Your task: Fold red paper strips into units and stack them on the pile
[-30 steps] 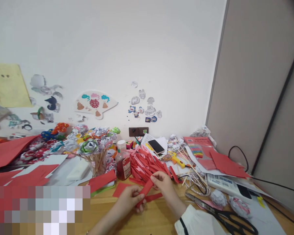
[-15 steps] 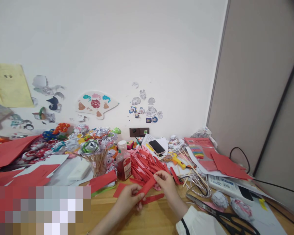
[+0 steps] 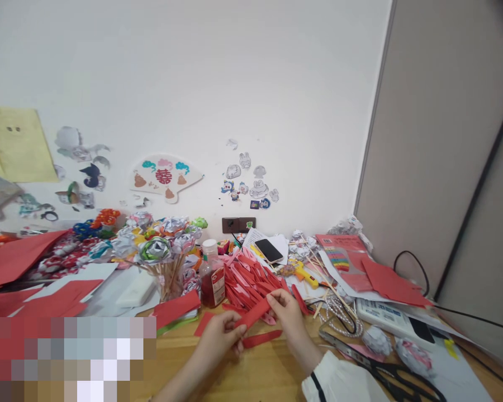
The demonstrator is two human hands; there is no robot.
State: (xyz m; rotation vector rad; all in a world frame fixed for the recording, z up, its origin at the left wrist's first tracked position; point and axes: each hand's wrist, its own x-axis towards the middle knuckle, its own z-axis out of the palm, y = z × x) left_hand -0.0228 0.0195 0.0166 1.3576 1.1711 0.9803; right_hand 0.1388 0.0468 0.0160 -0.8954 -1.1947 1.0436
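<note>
Between my two hands stretches a red paper strip [image 3: 255,314], tilted up to the right. My left hand [image 3: 225,333] is closed on its lower left end, thumb on top. The upper right end is pinched by my right hand [image 3: 284,308] between thumb and fingers. Below it another red strip [image 3: 262,339] lies flat on the wooden table [image 3: 235,377]. Just behind my hands rises a heap of folded red and pink strips [image 3: 249,279]. A piece of red paper [image 3: 203,322] lies left of my left hand.
A bottle with red contents [image 3: 212,282] stands behind my left hand, beside paper flowers [image 3: 155,251] on sticks. Black scissors [image 3: 385,371] lie right, near crumpled paper balls [image 3: 376,340]. A phone [image 3: 269,250] and a yellow glue gun [image 3: 305,274] lie behind.
My right hand has shifted slightly to the right and up along with the strip's end. My left hand has moved slightly left, keeping its hold.
</note>
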